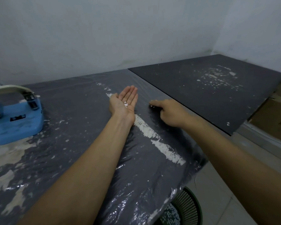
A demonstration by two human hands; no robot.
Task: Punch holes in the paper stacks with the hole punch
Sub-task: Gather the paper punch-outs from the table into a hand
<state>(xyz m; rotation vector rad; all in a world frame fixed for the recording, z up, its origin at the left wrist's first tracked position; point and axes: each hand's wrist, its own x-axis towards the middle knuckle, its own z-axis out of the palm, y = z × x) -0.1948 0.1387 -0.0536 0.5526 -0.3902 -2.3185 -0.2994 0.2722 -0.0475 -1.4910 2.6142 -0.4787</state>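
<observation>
L hand (pixel 125 101) flat, palm up w/ paper dots (pixel 126 104); R hand (pixel 166 112) pointing, forefinger on table (pixel 88 127). Punch (pixel 15 114) label unreadable.

The left hand (pixel 124 101) lies palm up with straight fingers on the dark plastic-wrapped table (pixel 81 143), a few small white paper dots (pixel 126 104) in its palm; the right hand (pixel 167 112) points its index finger at more white specks (pixel 152 106) on the film; a blue hole punch with a pale handle (pixel 16 114) stands far left; a green mesh waste basket (pixel 187 208) sits below the table edge.
</observation>
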